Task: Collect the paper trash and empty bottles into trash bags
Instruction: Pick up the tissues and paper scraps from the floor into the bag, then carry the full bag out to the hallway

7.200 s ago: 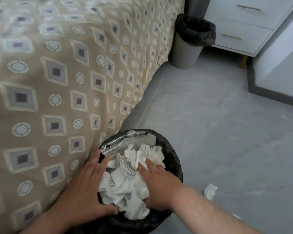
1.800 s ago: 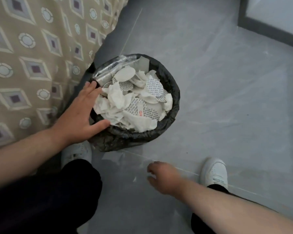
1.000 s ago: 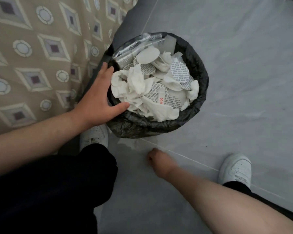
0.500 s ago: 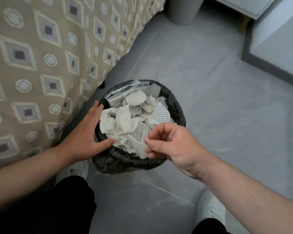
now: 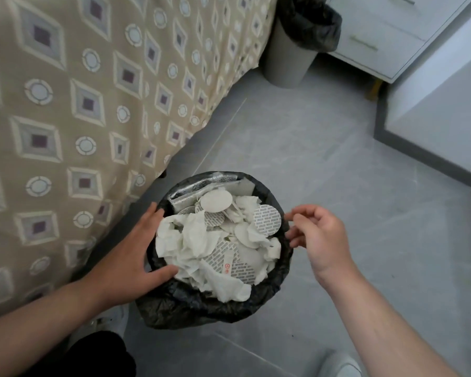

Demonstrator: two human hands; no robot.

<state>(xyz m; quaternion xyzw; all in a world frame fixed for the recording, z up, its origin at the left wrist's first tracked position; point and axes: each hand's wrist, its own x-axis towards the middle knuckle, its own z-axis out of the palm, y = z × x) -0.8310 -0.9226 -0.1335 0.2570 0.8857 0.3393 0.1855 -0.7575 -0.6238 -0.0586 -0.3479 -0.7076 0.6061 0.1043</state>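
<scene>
A small bin lined with a black trash bag [image 5: 196, 308] stands on the grey floor beside the bed. It is heaped with crumpled white paper [image 5: 191, 240], round printed seal discs [image 5: 267, 219] and a silver foil wrapper [image 5: 199, 186]. My left hand [image 5: 132, 263] grips the bag's left rim, fingers spread and thumb lying along the near edge. My right hand [image 5: 320, 238] hovers at the right rim with fingers loosely curled and apart, holding nothing I can see.
A bed with a beige patterned cover [image 5: 79, 104] runs along the left. A second grey bin with a black bag [image 5: 297, 47] stands at the bed's far end, by a white drawer unit [image 5: 386, 36]. A white wall corner [image 5: 446, 126] juts in at right.
The view has tilted up from the floor. My right hand rose from the floor, passed over the heap and moved to the bin's right rim. My left hand stayed on the left rim.
</scene>
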